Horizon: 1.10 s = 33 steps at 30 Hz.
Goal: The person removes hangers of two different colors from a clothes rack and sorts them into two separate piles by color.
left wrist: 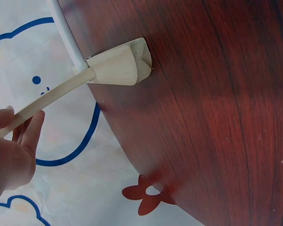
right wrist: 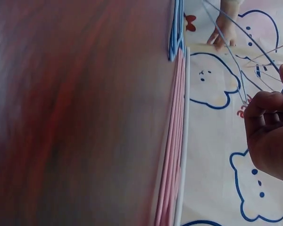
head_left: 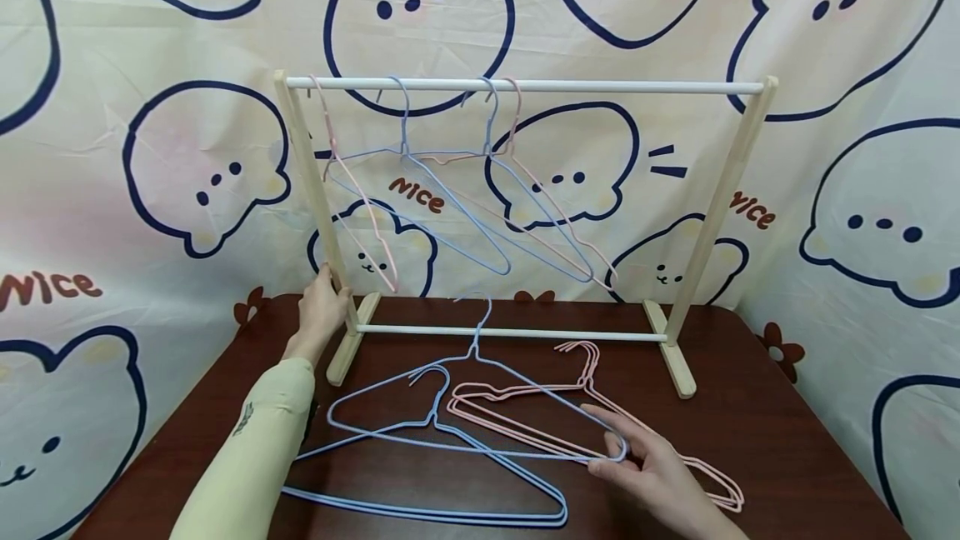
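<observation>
Right fingers (head_left: pixel 633 430) pinch blue hanger (head_left: pixel 475 348); left fingers (head_left: pixel 326 278) grip rack (head_left: pixel 600 87) bearing four hangers (head_left: pixel 406 140).

Backdrop: pale, lightly creased sheeting (head_left: pixel 540 23) behind the table (head_left: pixel 787 448) and along both sides. Print: dark-blue bear outlines (head_left: pixel 206 165), brown-red "Nice" lettering (head_left: pixel 50 290), brown-red flowers (head_left: pixel 780 350). Tabletop dark reddish-brown, streaked wood grain, far corners rounded. Lighting diffuse; faint sheen on wood.
</observation>
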Available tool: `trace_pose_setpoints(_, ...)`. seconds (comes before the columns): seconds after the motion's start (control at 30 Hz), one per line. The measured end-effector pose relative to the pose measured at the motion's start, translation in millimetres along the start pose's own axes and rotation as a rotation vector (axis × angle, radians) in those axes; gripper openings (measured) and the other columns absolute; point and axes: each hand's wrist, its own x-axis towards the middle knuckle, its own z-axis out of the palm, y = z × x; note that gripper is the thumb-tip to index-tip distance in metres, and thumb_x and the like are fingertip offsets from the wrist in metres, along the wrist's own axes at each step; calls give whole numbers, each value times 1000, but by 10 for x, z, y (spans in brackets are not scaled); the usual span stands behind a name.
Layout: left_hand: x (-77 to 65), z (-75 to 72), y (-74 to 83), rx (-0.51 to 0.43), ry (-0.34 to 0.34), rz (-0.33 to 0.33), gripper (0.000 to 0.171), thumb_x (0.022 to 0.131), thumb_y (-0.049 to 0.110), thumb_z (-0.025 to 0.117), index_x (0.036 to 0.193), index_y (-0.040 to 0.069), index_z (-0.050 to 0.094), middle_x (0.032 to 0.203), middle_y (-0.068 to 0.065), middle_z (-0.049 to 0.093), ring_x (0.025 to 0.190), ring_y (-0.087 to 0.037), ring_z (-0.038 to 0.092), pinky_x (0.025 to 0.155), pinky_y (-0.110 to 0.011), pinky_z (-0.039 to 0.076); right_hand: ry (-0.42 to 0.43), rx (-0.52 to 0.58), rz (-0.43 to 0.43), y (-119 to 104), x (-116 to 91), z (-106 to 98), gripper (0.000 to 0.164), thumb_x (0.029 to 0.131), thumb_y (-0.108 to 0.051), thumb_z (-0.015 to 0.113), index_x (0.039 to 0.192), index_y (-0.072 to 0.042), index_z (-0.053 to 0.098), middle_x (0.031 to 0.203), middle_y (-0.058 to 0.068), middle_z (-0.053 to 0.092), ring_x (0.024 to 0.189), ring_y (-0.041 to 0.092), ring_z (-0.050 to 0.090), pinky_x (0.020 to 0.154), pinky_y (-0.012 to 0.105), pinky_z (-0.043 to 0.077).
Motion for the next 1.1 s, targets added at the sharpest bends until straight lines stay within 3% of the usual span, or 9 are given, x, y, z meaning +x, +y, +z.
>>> trace_pose_setpoints(0.2,6,-7,-5,-8,-14,-8,46,102,13,51,143,-1,37,126,-34,56,108,-50,61,88,-59,52,-139,160,75,18,69,114,60,95,-3,62,149,5,36,71,-7,35,44,1,27,36,19,27)
trace_pose_setpoints(0.53,-5,-14,5,-18,-17,-5,47,102,13,51,144,0,36,128,-34,56,109,-50,61,87,-59,53,-194,83,213,80,143,271,60,95,-17,67,147,-1,43,78,-7,46,48,-2,36,42,16,32)
trace_pose_setpoints(0.8,-18,-20,10,-9,-19,2,46,102,13,50,143,-2,36,128,-36,55,110,-51,60,87,-60,53,-312,-136,218,193,181,303,52,95,-26,67,142,-8,51,87,0,48,71,3,45,58,23,38)
trace_pose_setpoints(0.93,-29,-23,26,-16,-26,5,44,102,12,50,141,-3,37,129,-36,54,110,-51,60,86,-59,54,-359,-363,213,191,187,327,53,93,-36,69,139,-15,54,106,1,55,92,9,54,70,26,44)
trace_pose_setpoints(1.03,-34,-24,27,-18,-30,6,44,102,12,50,141,-3,36,129,-36,54,109,-51,61,84,-59,55,-364,-521,200,124,175,393,53,88,-38,74,135,-21,58,111,-5,53,92,6,53,71,25,44)
trace_pose_setpoints(1.1,-32,-25,21,-18,-28,7,44,102,12,50,141,-3,36,129,-37,54,109,-51,61,84,-59,55,-365,-571,198,90,175,432,54,84,-35,77,134,-23,59,108,-7,50,85,3,50,69,24,42)
